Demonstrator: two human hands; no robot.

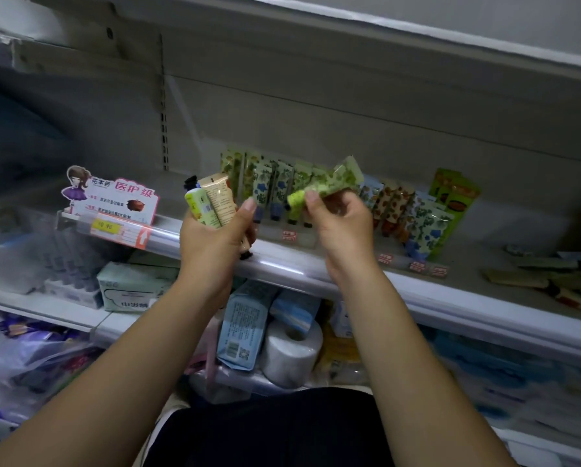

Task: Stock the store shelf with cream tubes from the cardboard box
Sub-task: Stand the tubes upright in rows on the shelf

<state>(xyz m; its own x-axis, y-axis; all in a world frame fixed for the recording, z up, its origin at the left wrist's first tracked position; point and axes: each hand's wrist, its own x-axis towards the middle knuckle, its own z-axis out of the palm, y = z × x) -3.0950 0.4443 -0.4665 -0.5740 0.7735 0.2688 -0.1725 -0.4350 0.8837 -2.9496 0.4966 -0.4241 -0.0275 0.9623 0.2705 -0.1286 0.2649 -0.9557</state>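
Observation:
My left hand (215,237) grips a bunch of cream tubes (211,203), one yellow-green and one beige, with black caps poking out above and below the fist. My right hand (341,224) pinches a green leaf-patterned cream tube (333,182) near its lime cap, held slanted in front of the shelf. Behind both hands a row of patterned tubes (269,187) stands upright on the store shelf (282,264). More tubes (417,217) lean to the right of that row. No cardboard box is in view.
A pink promo card (114,200) and yellow price tag sit on the shelf rail at left. Flat sachets (558,281) lie at the right of the shelf. Below are tissue packs (131,288), a toilet roll (292,352) and blue packets (245,325).

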